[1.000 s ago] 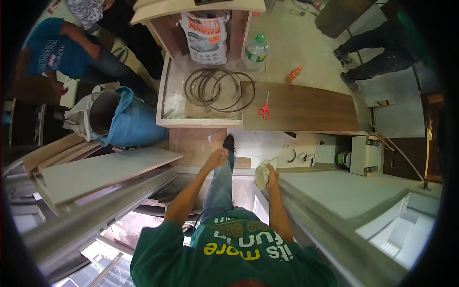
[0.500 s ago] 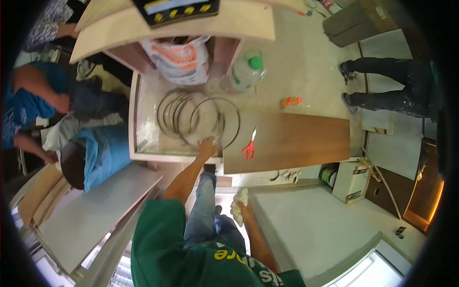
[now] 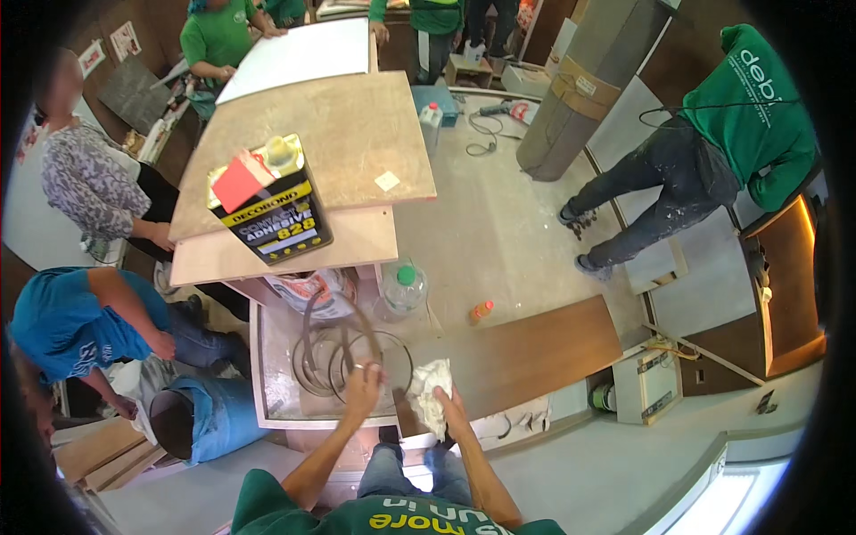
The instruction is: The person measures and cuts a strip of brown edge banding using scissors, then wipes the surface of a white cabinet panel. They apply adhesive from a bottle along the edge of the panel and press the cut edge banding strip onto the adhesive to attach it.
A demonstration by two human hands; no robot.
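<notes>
My left hand [image 3: 363, 388] is closed on a thin brown edging strip [image 3: 366, 330], which arcs up from my fingers toward the white sack. Below it, the loose coils of strip [image 3: 308, 374] lie on the tray-like panel with a raised rim. A crumpled white rag [image 3: 430, 392] is bunched in my right hand [image 3: 451, 412], held over the near left end of a brown board [image 3: 535, 357]. The red-handled scissors that lay on this board cannot be seen now; the rag covers that area.
A wooden cabinet [image 3: 401, 134] ahead carries a black adhesive can [image 3: 276, 209]. Beyond the coils stand a white sack [image 3: 312, 290] and a green-capped bottle [image 3: 404, 290]; a small orange bottle [image 3: 481, 310] is behind the board. Several people are around, including one in blue [image 3: 89, 312] at left.
My left hand has lifted part of the strip off the coils. My right hand has brought the rag up from beside my legs to over the board. The view has tilted up, showing more of the room.
</notes>
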